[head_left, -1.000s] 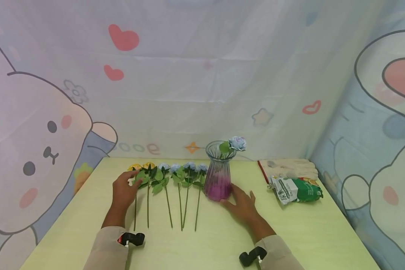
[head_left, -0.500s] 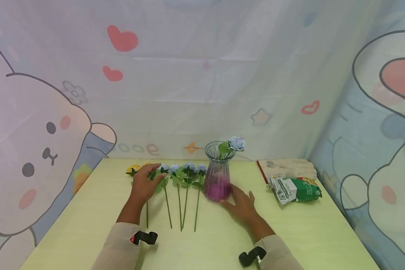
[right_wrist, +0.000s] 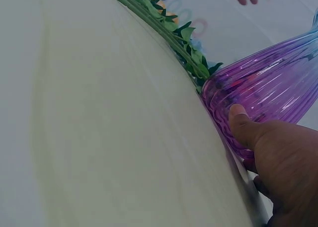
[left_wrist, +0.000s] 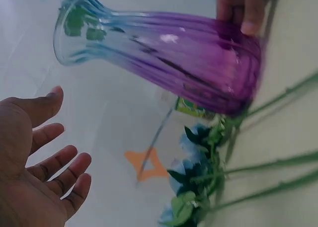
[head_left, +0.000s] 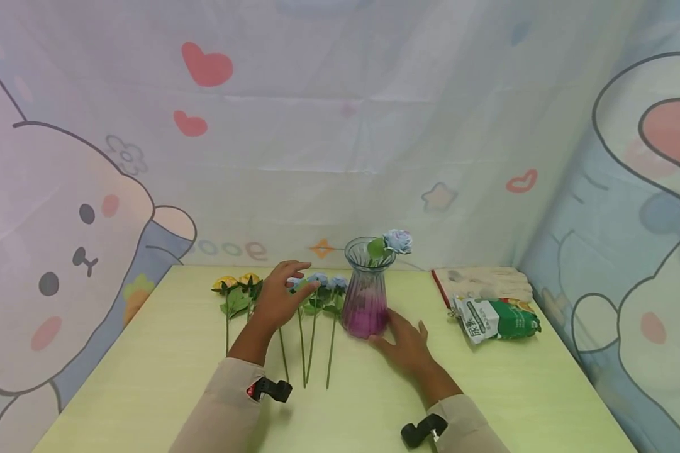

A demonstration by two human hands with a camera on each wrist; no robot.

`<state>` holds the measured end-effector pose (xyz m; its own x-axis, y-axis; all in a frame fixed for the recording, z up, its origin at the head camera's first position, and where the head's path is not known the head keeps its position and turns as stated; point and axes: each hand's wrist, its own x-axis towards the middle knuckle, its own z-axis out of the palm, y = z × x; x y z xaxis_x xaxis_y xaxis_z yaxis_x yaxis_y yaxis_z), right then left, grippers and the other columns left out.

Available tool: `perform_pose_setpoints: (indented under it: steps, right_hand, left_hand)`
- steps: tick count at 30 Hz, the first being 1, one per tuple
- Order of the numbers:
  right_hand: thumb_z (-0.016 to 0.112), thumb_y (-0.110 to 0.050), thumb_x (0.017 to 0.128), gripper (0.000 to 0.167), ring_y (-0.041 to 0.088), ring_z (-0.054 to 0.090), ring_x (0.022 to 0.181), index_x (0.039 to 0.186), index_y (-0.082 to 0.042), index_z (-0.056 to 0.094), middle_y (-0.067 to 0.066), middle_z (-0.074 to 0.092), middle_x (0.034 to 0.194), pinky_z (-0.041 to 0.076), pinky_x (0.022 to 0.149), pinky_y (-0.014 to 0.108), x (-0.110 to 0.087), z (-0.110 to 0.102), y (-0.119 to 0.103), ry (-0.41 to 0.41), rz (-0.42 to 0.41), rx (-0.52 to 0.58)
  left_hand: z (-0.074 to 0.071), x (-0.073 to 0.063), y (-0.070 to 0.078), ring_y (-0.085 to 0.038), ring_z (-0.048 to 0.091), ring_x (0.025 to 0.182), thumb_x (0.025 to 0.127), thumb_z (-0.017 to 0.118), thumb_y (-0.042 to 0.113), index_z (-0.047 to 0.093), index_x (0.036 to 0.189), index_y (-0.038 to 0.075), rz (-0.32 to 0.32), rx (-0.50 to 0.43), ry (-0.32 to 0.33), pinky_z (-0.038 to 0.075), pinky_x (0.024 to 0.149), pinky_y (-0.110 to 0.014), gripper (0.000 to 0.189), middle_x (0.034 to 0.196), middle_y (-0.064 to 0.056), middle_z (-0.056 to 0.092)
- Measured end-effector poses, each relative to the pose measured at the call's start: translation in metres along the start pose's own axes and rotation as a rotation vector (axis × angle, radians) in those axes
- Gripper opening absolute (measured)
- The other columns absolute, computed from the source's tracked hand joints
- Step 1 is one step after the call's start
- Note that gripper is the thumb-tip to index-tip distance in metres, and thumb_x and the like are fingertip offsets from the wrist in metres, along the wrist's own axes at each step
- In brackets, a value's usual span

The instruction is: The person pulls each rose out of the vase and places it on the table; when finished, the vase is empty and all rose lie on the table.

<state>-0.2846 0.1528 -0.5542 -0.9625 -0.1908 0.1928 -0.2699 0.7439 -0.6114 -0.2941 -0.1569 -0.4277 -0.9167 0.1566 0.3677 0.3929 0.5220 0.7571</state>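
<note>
A ribbed glass vase, blue at the neck and purple at the base, stands upright on the table with one pale blue artificial rose leaning over its rim. My right hand holds the vase low down; its thumb lies against the purple glass in the right wrist view. My left hand hovers over the row of flowers, fingers spread and holding nothing, as the left wrist view also shows. Blue roses lie left of the vase, partly hidden by that hand. Two yellow roses lie farther left.
To the right lie a green and white packet and a cream-coloured cloth-like item with a red edge. A printed fabric backdrop rises behind the pale yellow table.
My left hand has moved right, from over the yellow roses to over the blue ones, leaving the yellow ones in view again. My right hand and the vase have stayed put.
</note>
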Motion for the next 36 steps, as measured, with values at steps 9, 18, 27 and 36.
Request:
perform_pose_setpoints:
  steps: [9,18,27,36]
  right_hand:
    - [0.072,-0.052,0.103,0.086,0.040,0.043,0.161,0.169,-0.007,0.039,0.015,0.048,0.171,0.003,0.129,0.080,0.001,-0.003,-0.002,-0.030,0.024,0.006]
    - [0.082,-0.024,0.098,0.091,0.047,0.038,0.162,0.171,-0.006,0.033,0.018,0.047,0.171,0.023,0.131,0.075,0.007,-0.028,-0.012,-0.017,0.039,0.247]
    - [0.068,-0.001,0.096,0.079,0.047,0.044,0.158,0.168,0.001,0.035,0.025,0.049,0.168,0.025,0.129,0.076,0.016,-0.052,-0.024,0.068,-0.092,0.451]
    - [0.054,-0.022,0.115,0.058,0.045,0.042,0.159,0.168,-0.005,0.039,0.020,0.044,0.171,0.030,0.129,0.071,0.027,-0.085,-0.040,0.161,-0.105,0.624]
  left_hand:
    - [0.027,0.006,0.008,-0.044,0.056,0.146,0.100,0.083,0.025,0.052,0.161,0.012,-0.034,-0.141,-0.114,0.048,0.119,-0.065,0.070,0.167,-0.018,0.046]
    - [0.070,-0.011,-0.007,-0.050,0.042,0.157,0.096,0.088,0.027,0.042,0.167,0.009,-0.089,-0.217,-0.157,0.042,0.123,-0.070,0.086,0.170,-0.024,0.041]
    - [0.099,-0.023,-0.015,-0.049,0.040,0.159,0.095,0.088,0.028,0.035,0.171,0.010,-0.123,-0.226,-0.110,0.040,0.124,-0.071,0.094,0.172,-0.024,0.038]
    - [0.109,-0.027,-0.028,-0.048,0.038,0.160,0.096,0.087,0.024,0.032,0.172,0.013,-0.089,-0.248,-0.081,0.035,0.127,-0.071,0.095,0.173,-0.023,0.037]
